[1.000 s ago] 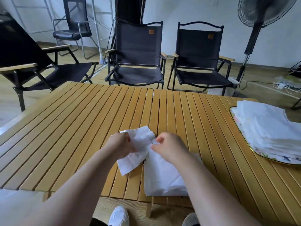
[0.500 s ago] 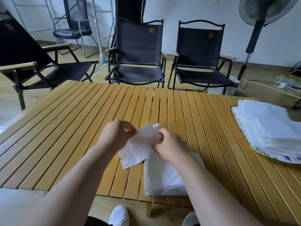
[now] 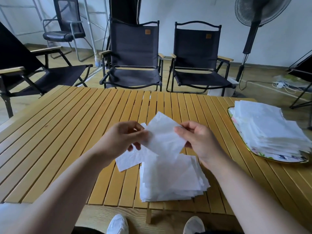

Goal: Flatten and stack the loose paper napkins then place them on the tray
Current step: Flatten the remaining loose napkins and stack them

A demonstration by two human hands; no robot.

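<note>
**Napkin held taut above the near stack**

A single white napkin (image 3: 164,134) is held in the air between both hands, above the slatted wooden table (image 3: 67,132). Its left edge is pinched by the left hand (image 3: 121,141), thumb on top and fingers curled beneath. Its right edge is pinched by the right hand (image 3: 197,141), with thumb and fingertips closed on the paper. The sheet is stretched between them and tilted, one corner pointing away from the person.

Directly below the held napkin, a stack of flattened napkins (image 3: 172,179) lies on the table at its near edge, the sheets slightly fanned at the right side. A further loose napkin (image 3: 131,159) lies flat just left of this stack, its right part tucked beneath it or touching it; which cannot be told.

Well to the right of the stack, at the table's right edge, a floral tray (image 3: 236,125) with a gold rim carries a tall pile of napkins (image 3: 270,129).

Beyond the table's far edge two black folding chairs (image 3: 135,53) are seen.
</note>
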